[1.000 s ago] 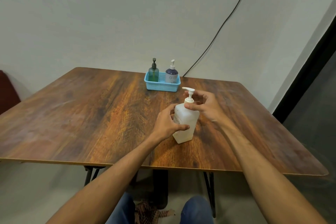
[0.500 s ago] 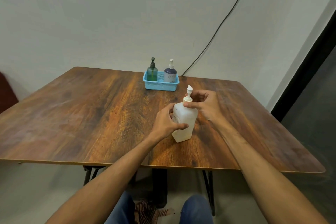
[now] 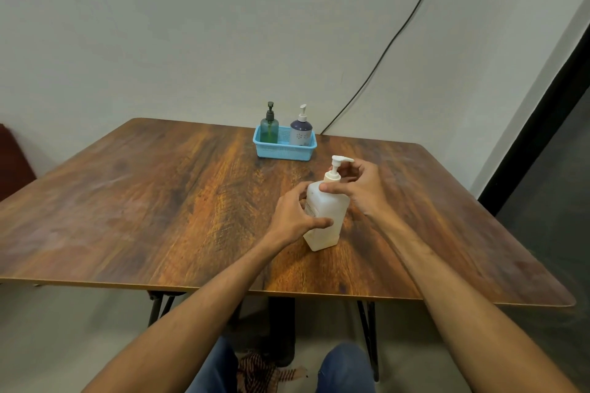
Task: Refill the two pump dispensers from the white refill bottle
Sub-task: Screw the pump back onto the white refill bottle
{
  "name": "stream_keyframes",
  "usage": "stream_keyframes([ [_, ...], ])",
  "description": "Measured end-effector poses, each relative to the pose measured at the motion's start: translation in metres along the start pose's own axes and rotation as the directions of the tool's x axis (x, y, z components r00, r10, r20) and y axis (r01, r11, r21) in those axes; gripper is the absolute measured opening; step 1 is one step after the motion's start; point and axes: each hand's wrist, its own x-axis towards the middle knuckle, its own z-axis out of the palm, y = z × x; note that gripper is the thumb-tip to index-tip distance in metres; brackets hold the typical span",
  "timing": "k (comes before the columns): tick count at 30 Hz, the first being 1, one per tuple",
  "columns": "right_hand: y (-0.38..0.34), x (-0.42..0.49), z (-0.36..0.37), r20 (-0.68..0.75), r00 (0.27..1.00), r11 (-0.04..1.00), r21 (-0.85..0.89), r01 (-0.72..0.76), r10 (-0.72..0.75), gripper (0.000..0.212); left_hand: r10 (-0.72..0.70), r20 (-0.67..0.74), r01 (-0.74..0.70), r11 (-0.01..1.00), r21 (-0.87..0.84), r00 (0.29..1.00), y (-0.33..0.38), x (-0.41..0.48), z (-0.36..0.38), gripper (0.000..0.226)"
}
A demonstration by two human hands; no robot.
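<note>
Toward the table's (image 3: 159,201) near edge, right of middle, the white bottle (image 3: 325,210) is standing upright. The left hand (image 3: 293,217) is gripping its body; the right hand (image 3: 360,188) is pinching the pump collar (image 3: 332,176). Smooth, stiff plastic, likely slippery, weighty if full: the body is offering the surest hold.

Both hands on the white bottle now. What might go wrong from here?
1. The right hand pinches the pump collar while the left hand holds the white refill bottle; a slipping grip may tip it.
2. The green dispenser and purple dispenser stand in the blue basket, farther away, pumps on; carrying an opened bottle there risks spills.
</note>
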Motion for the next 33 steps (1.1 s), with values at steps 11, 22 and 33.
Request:
stream_keyframes([
  [11,0.001,0.001,0.0,0.026,1.0,0.999,-0.05,0.007,-0.006,0.05,0.005,0.009,-0.005,1.0,0.007,1.0,0.0,0.001,0.0,0.083],
  [22,-0.002,0.004,-0.006,0.083,0.996,0.998,-0.061,0.032,-0.027,0.046,0.002,0.011,-0.003,1.0,0.001,1.0,0.0,0.001,-0.001,0.081],
  [33,-0.002,0.005,-0.009,0.074,0.997,0.999,-0.049,0.016,-0.012,0.037,-0.007,0.013,0.007,1.0,0.016,1.0,0.0,0.002,0.001,0.081],
])
